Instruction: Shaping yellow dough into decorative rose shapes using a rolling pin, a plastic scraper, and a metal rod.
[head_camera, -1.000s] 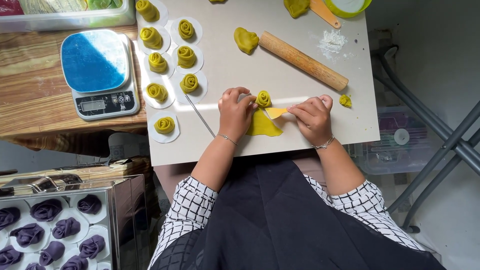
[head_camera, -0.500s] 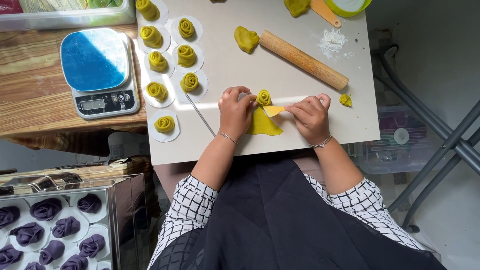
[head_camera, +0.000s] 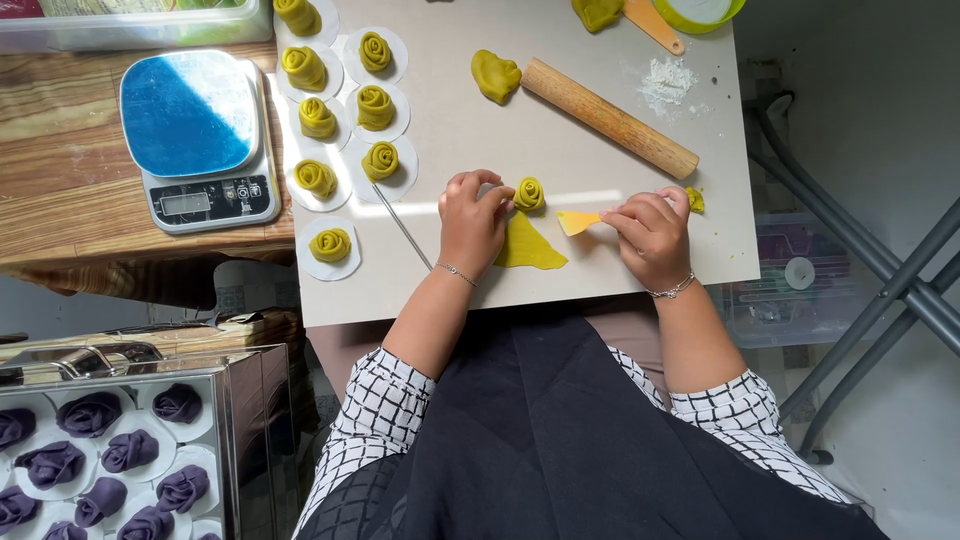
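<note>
Green dough is being handled on a pale worktop (head_camera: 450, 270). A small dough rose (head_camera: 529, 193) is touched by the curled fingers of the left hand (head_camera: 472, 222), which is closed loosely about its left side; the rose stands upright just above a flat triangular dough offcut (head_camera: 530, 250) that lies against the same hand. A yellow scraper (head_camera: 580, 221) is pinched between thumb and fingers of the right hand (head_camera: 652, 235), its blade pointed toward the rose and just short of it. A small dough scrap (head_camera: 694, 200) is seen just beside the right fingertips.

A wooden rolling pin (head_camera: 610, 118) lies diagonally above the hands, with a dough lump (head_camera: 496, 76) at its upper end and a flour patch (head_camera: 667, 82) near it. Finished green roses (head_camera: 376, 105) are set on round white papers in two columns at the left. A thin metal rod (head_camera: 403, 227) lies beside them. A blue-topped kitchen scale (head_camera: 195, 140) rests on a wooden table. Purple roses (head_camera: 90, 412) are noted on a metal tray at lower left.
</note>
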